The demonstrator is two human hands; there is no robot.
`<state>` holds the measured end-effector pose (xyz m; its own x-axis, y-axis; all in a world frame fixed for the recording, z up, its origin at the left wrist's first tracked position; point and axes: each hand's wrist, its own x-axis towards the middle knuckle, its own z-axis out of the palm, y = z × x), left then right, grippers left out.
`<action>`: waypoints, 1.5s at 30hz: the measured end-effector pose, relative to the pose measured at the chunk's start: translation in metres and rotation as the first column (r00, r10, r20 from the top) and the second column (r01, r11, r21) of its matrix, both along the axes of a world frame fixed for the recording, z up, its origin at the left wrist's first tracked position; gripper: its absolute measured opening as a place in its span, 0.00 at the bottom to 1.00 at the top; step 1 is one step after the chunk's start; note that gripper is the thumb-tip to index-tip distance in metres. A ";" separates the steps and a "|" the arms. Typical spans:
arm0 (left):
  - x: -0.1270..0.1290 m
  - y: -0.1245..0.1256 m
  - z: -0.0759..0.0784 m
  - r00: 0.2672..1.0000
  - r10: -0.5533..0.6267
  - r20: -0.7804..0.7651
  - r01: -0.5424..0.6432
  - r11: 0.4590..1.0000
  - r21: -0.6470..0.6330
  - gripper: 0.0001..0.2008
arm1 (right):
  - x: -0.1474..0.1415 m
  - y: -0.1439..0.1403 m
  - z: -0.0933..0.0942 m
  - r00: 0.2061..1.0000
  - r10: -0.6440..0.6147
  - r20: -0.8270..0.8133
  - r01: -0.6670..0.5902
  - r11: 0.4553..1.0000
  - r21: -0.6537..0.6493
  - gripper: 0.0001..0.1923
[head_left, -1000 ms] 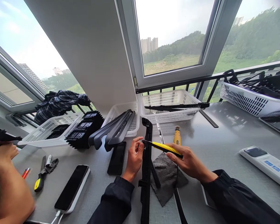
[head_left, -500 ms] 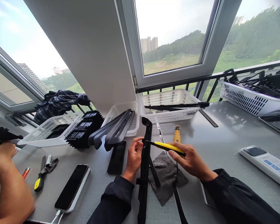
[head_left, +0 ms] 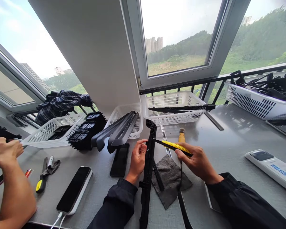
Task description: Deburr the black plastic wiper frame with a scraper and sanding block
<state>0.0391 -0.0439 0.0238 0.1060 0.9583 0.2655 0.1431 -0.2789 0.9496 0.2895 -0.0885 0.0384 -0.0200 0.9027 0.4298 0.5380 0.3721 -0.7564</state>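
Note:
My left hand (head_left: 138,157) grips a long black plastic trim piece (head_left: 147,173), which stands lengthwise in front of me with its hooked end away from me. In my right hand (head_left: 197,160) is a yellow and black utility knife (head_left: 175,145). Its dark tip points left, close to the trim's right edge near my left fingertips; I cannot tell whether it touches. Below the knife a dark grey cloth (head_left: 173,183) lies on the table, with a short black strip (head_left: 158,178) on it. A yellow rotary tool (head_left: 181,136) stands just beyond the knife.
White baskets (head_left: 173,119) line the back, some holding black parts. Grey trim pieces (head_left: 124,130) lean over one basket. Phones (head_left: 73,190), another yellow-black knife (head_left: 40,184) and a white device (head_left: 273,168) lie on the metal table. At left, a co-worker's hands (head_left: 7,149) hold a black part.
My right hand has drawn the knife slightly right and up, its tip moving away from my left fingertips. My left hand keeps its grip. The co-worker's hands have shifted.

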 end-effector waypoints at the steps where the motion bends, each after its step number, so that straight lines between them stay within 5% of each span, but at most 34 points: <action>1: 0.000 0.000 0.000 1.000 -0.003 0.006 0.003 1.000 -0.006 0.22 | 0.000 0.000 0.000 1.000 -0.025 -0.001 0.025 1.000 0.002 0.16; 10: 0.001 -0.001 0.002 1.000 -0.026 0.011 0.026 1.000 -0.016 0.22 | 0.006 0.005 -0.006 0.996 -0.088 -0.017 0.088 0.996 -0.009 0.15; 27: -0.002 0.004 0.000 0.994 0.107 0.021 -0.108 0.994 0.015 0.23 | 0.000 0.000 0.000 0.976 0.217 -0.004 -0.216 0.973 -0.084 0.15; 38: -0.003 0.005 0.000 0.974 0.225 -0.003 -0.224 0.970 0.091 0.23 | -0.002 -0.003 0.005 0.958 0.287 -0.022 -0.288 0.951 -0.117 0.14; 45: 0.000 0.004 -0.008 0.930 0.259 0.261 -0.217 0.960 -0.179 0.27 | -0.005 -0.004 0.003 0.969 0.243 -0.036 -0.245 0.962 -0.117 0.13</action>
<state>0.0394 -0.0401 0.0154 -0.1882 0.9762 0.1076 -0.0884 -0.1260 0.9881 0.2845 -0.0930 0.0410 -0.2379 0.9163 0.3221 0.4253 0.3964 -0.8136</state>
